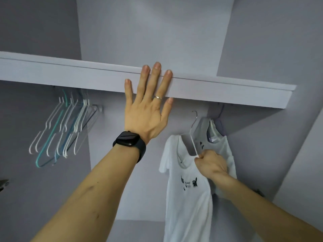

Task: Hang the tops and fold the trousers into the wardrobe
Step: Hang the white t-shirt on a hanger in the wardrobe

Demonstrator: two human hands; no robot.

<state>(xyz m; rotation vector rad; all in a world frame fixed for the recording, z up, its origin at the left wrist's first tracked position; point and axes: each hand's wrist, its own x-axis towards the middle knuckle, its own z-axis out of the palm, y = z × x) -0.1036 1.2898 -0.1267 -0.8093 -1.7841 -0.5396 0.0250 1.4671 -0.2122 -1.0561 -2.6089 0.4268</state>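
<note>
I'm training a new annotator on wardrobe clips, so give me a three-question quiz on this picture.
1. True or false: the left hand is curled into a fist.
2. What does the right hand grip? A) folded trousers B) the hanger carrying a white T-shirt C) nothing
3. Fill in: the bunch of empty hangers hangs to the ___ of the left hand.
Key: 1 false, it lies flat against the shelf edge; 2 B; 3 left.
</note>
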